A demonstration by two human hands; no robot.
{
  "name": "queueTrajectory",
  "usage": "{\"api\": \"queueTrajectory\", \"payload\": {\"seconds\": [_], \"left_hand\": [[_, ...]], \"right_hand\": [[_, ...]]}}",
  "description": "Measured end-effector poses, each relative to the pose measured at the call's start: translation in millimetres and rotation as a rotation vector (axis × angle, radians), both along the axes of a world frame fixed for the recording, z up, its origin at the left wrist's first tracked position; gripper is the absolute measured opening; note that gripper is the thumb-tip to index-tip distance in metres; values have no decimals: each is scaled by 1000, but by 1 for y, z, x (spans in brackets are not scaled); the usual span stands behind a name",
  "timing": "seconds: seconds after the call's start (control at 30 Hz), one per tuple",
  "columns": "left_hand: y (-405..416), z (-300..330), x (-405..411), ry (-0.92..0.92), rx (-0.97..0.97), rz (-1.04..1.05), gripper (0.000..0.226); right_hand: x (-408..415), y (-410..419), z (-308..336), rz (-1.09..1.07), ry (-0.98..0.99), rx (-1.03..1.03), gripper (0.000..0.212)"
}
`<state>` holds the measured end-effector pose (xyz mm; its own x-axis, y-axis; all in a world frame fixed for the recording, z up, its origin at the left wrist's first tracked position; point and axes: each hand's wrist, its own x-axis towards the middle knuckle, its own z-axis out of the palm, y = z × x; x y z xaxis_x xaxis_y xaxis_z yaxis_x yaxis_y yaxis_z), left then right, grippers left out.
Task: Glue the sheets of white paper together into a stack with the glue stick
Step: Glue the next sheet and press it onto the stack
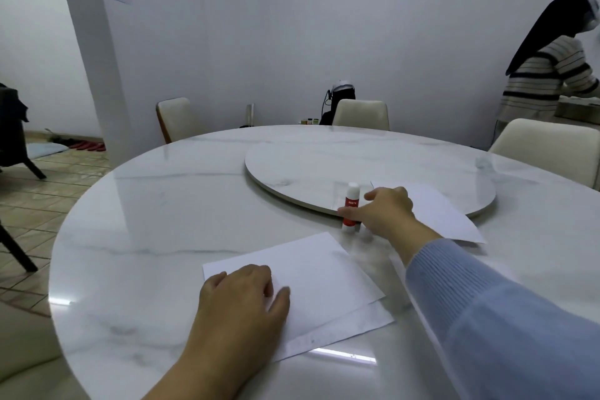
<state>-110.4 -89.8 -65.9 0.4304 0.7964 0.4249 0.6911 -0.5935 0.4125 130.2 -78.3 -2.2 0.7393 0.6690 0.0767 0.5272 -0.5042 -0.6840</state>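
Observation:
Two white paper sheets [311, 273] lie overlapped on the marble table in front of me, the lower one sticking out at the near right. My left hand [243, 299] rests flat on their left part, fingers slightly curled. A red and white glue stick [351, 201] stands upright beyond them, by the turntable's edge. My right hand [380, 209] is at the stick, thumb across its lower body and fingers curved beside it. Another white sheet [441, 214] lies to the right, partly on the turntable, partly under my right hand.
A round marble turntable [324, 169] fills the table's middle. Cream chairs [360, 114] stand around the far rim. A person in a striped sweater [545, 81] stands at the far right. The table's rim [71, 269] curves at my left above a tiled floor.

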Motion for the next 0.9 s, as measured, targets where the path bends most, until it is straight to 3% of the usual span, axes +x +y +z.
{"api": "queueTrajectory", "payload": {"seconds": [0.3, 0.43, 0.57, 0.67, 0.77, 0.9], "left_hand": [[4, 3, -4, 109, -74, -119, 38], [10, 13, -14, 203, -166, -165, 36], [15, 35, -16, 340, -188, -193, 38], [10, 44, 19, 192, -182, -201, 43], [5, 31, 55, 314, -181, -265, 51], [13, 2, 65, 482, -190, -250, 54]], "right_hand": [[-7, 16, -26, -78, -44, 224, 31], [-11, 0, -6, 198, -64, 331, 7], [0, -35, 16, 343, -197, 259, 10], [0, -63, 13, 294, 9, 410, 15], [-8, -77, -3, 279, 279, 590, 13], [-16, -72, -24, 320, 343, 578, 4]]}}
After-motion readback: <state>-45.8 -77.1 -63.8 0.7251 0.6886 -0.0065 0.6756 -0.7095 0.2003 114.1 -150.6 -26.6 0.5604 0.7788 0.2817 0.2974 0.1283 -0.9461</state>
